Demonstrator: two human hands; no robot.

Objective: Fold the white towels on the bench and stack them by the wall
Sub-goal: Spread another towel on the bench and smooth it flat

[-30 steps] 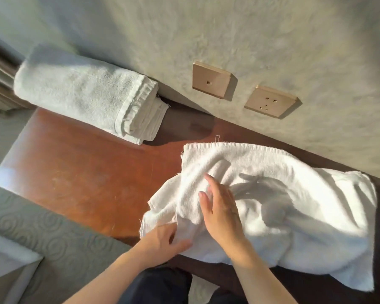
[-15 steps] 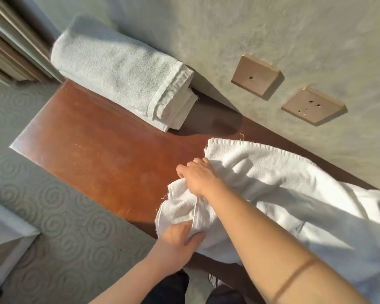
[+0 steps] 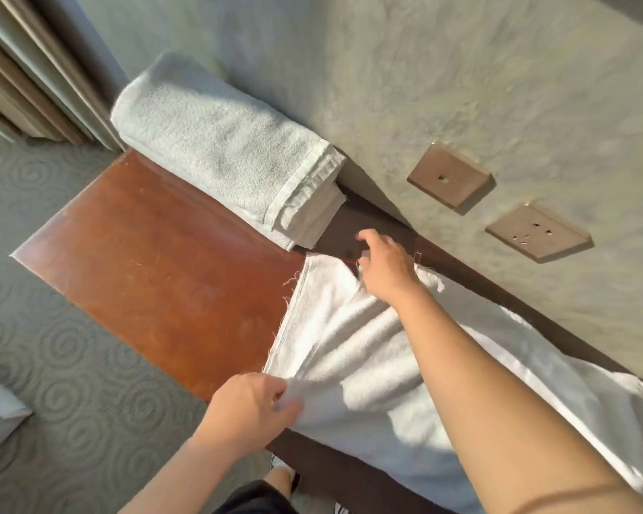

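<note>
A loose white towel lies across the wooden table. The left hand pinches its near corner; the right hand grips its far corner, beside the folded towels by the wall.

White towel and white folded stack — on a reddish-brown desk; grey-green carpet with a swirl pattern; grey mottled wall — tan outlet plates.

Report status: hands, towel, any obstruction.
Left hand pinching the towel near edge. Right hand on its far corner, grip unclear. Towel spread, unfolded. Stack by the wall; bench bare between.
</note>
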